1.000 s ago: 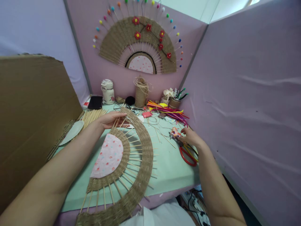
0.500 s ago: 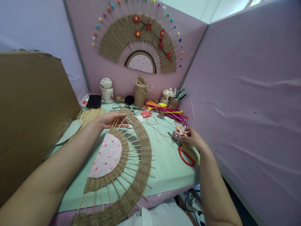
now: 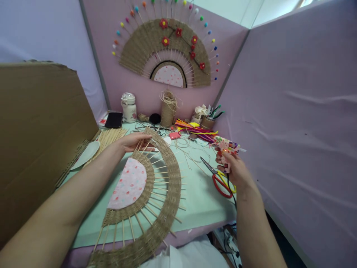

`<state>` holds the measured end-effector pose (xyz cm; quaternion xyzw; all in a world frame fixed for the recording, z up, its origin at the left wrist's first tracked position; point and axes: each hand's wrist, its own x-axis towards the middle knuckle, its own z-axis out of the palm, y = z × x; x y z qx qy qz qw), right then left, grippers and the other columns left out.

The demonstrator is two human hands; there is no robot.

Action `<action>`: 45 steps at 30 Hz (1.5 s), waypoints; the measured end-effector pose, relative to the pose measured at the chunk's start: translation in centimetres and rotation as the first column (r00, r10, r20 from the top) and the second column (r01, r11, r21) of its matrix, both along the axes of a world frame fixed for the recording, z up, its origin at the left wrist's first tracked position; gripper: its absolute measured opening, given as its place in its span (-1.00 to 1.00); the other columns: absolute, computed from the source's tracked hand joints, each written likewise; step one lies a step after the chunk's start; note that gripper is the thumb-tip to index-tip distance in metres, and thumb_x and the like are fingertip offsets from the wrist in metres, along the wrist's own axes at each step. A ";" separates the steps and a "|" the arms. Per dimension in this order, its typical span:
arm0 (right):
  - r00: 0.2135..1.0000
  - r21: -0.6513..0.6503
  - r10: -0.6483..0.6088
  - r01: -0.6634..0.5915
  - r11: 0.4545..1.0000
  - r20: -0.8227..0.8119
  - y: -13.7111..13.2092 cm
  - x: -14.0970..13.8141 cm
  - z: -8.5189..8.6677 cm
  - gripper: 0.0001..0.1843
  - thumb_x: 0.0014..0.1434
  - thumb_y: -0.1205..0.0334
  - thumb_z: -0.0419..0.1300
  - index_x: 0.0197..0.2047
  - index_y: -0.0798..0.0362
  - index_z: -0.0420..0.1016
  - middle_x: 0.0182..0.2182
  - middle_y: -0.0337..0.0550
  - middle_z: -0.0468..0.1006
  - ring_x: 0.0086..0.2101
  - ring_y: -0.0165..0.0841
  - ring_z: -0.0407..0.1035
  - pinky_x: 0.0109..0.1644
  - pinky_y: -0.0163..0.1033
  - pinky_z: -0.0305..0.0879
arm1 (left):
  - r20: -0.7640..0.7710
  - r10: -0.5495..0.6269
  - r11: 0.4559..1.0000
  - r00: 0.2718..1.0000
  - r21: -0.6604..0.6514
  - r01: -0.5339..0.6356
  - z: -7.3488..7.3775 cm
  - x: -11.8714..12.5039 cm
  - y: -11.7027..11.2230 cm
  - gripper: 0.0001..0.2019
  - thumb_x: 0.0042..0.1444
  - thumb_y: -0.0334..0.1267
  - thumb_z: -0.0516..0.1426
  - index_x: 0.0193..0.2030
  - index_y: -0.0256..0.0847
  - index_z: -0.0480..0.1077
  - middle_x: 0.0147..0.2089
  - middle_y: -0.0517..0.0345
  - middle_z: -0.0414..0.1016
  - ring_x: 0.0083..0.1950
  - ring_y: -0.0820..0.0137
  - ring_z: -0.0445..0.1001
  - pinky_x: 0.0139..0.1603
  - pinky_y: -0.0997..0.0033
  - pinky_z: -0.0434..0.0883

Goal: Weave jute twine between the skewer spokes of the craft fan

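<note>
- Left hand flat on the far end of the woven fan, fingers spread loosely over its bare skewer tips, pressing it to the mint counter.
- Fan lying flat at centre-left of the counter, straight edge to the left and running from the near edge away toward the wall, arc bulging right; pink dotted fabric half-circle at its hub, jute bands around it.
- Right hand closed around the grip of a glue gun with a floral pattern, lifted clear of the counter near its right edge.
- Glue gun's long axis roughly level, pale tip out to the right toward the purple partition; a small red light glowing on its body; a dark cord trailing down past the wrist.
- Red-and-yellow-handled scissors just under that hand, blades aimed up-left.
- No readable brand or writing anywhere.
- At the back: brown cup stuffed with pens and tools, white lidded jar with contents hidden, jute spool, black phone.
- Bright pipe cleaners fanned out beside the cup; bundle of bare skewers left of the fan.
- Finished fan with red flowers pinned to the wall; cardboard sheet standing at left.
</note>
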<state>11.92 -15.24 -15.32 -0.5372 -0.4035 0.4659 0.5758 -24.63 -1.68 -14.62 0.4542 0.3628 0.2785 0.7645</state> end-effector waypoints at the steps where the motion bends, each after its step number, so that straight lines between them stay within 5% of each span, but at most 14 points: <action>1: 0.999 -0.007 0.041 -0.041 0.999 0.014 0.0 -0.9 -0.1 -0.63 -0.08 0.00 0.30 -0.23 0.02 0.43 -0.50 -0.27 0.35 -0.53 -0.46 0.18 -0.57 -0.36 0.00 | -0.007 0.005 1.000 1.000 0.005 -0.005 -0.1 0.0 0.0 -0.79 0.10 -0.32 0.20 -0.11 -0.28 0.41 -0.18 0.01 0.59 -0.09 0.27 0.54 -0.03 0.28 0.49; 8: 0.966 -0.048 0.253 -0.251 0.967 0.058 0.8 -6.4 -0.4 -0.60 -0.06 -0.04 0.30 -0.29 0.11 0.46 -0.53 -0.26 0.28 -0.54 -0.48 0.10 -0.59 -0.37 -0.07 | -0.241 0.154 0.974 0.958 0.200 -0.106 -1.8 -0.2 0.9 -0.68 -0.07 -0.23 0.31 -0.16 -0.24 0.40 -0.15 -0.05 0.57 -0.12 0.23 0.56 -0.07 0.25 0.48; 10: 0.949 -0.061 0.313 -0.310 0.949 0.037 1.1 -7.6 -0.4 -0.59 -0.06 -0.06 0.29 -0.28 0.11 0.45 -0.54 -0.27 0.27 -0.55 -0.49 0.09 -0.60 -0.38 -0.09 | -0.364 0.354 0.896 0.861 0.396 -0.201 -1.6 0.1 0.7 -0.58 -0.18 -0.22 0.35 -0.14 -0.22 0.40 -0.05 -0.07 0.53 0.05 0.12 0.47 0.01 0.24 0.42; 12: 0.925 -0.075 0.376 -0.372 0.925 0.049 1.5 -8.5 -0.5 -0.58 -0.05 -0.07 0.28 -0.27 0.12 0.45 -0.56 -0.29 0.24 -0.56 -0.50 0.06 -0.60 -0.38 -0.10 | -0.374 0.534 0.740 0.758 0.641 -0.205 -0.6 0.8 -0.3 -0.48 -0.27 -0.22 0.38 -0.09 -0.18 0.41 0.10 -0.09 0.45 0.24 0.04 0.29 0.15 0.26 0.30; 14: 0.901 -0.086 0.418 -0.410 0.908 0.117 1.7 -9.3 -0.8 -0.57 -0.02 -0.07 0.26 -0.25 0.13 0.46 -0.57 -0.31 0.22 -0.56 -0.51 0.05 -0.59 -0.38 -0.08 | -0.347 0.486 0.605 0.802 0.796 -0.023 1.0 1.9 -2.1 -0.49 -0.14 -0.13 0.32 0.00 -0.17 0.42 0.19 -0.05 0.39 0.28 0.08 0.24 0.23 0.28 0.20; 16: 0.869 -0.100 0.437 -0.425 0.900 0.232 1.7 -9.9 -1.1 -0.60 0.01 -0.06 0.24 -0.24 0.12 0.47 -0.59 -0.33 0.21 -0.57 -0.51 0.04 -0.57 -0.37 -0.04 | -0.418 0.291 0.506 0.861 0.831 0.232 2.6 3.2 -4.2 -0.51 -0.04 -0.10 0.26 0.07 -0.12 0.41 0.17 0.05 0.42 0.24 0.16 0.30 0.25 0.27 0.15; 19: 0.805 -0.109 0.452 -0.447 0.888 0.385 1.5 -10.4 -1.1 -0.68 0.03 -0.01 0.23 -0.30 0.08 0.47 -0.63 -0.34 0.23 -0.57 -0.49 0.05 -0.53 -0.35 0.02 | -0.563 0.168 0.386 0.809 0.792 0.472 3.6 4.9 -6.7 -0.46 -0.05 -0.11 0.28 0.11 -0.12 0.38 0.07 0.05 0.50 0.17 0.18 0.36 0.33 0.10 -0.07; 27: 0.738 -0.097 0.475 -0.494 0.864 0.479 0.8 -11.0 -0.6 -0.74 0.01 0.02 0.23 -0.39 0.07 0.44 -0.61 -0.33 0.28 -0.53 -0.45 0.10 -0.44 -0.33 0.08 | -0.641 0.202 0.227 0.740 0.766 0.602 2.6 5.6 -7.0 -0.84 0.10 -0.28 0.16 -0.15 -0.12 0.47 -0.11 0.13 0.57 0.09 0.22 0.42 0.34 -0.03 -0.20; 32: 0.737 -0.082 0.475 -0.501 0.861 0.482 0.7 -11.0 -0.7 -0.74 0.02 0.02 0.23 -0.37 0.06 0.46 -0.63 -0.34 0.26 -0.53 -0.44 0.11 -0.44 -0.33 0.08 | -0.642 0.216 0.181 0.735 0.767 0.616 2.8 5.5 -7.1 -0.86 0.13 -0.30 0.13 -0.17 -0.14 0.46 -0.13 0.11 0.56 0.14 0.20 0.40 0.34 -0.05 -0.20; 45: 0.705 -0.109 0.490 -0.513 0.851 0.513 0.9 -10.7 -1.0 -0.74 0.04 0.04 0.21 -0.37 0.08 0.44 -0.61 -0.33 0.28 -0.52 -0.44 0.12 -0.41 -0.32 0.11 | -0.635 0.183 0.212 0.750 0.771 0.601 2.6 5.7 -6.9 -0.86 0.10 -0.30 0.18 -0.18 -0.13 0.47 -0.11 0.12 0.58 0.25 0.19 0.31 0.35 -0.02 -0.25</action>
